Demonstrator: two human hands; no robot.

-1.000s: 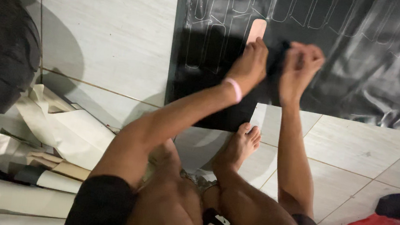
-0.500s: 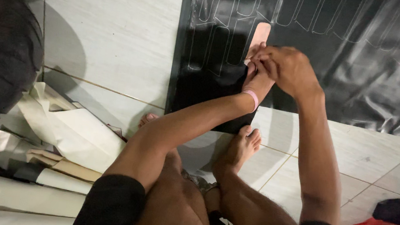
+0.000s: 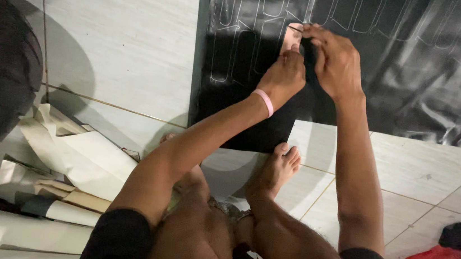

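Both your hands have closed in at upper centre: left hand (image 3: pixel 284 75) pins the black sheet (image 3: pixel 245 91), right hand (image 3: pixel 335 61) fingers pinch its cut strip (image 3: pixel 292 37) to peel.

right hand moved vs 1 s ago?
Yes. The right hand has shifted left along the black sheet, closing the gap to the left hand; both now meet at the pale template.
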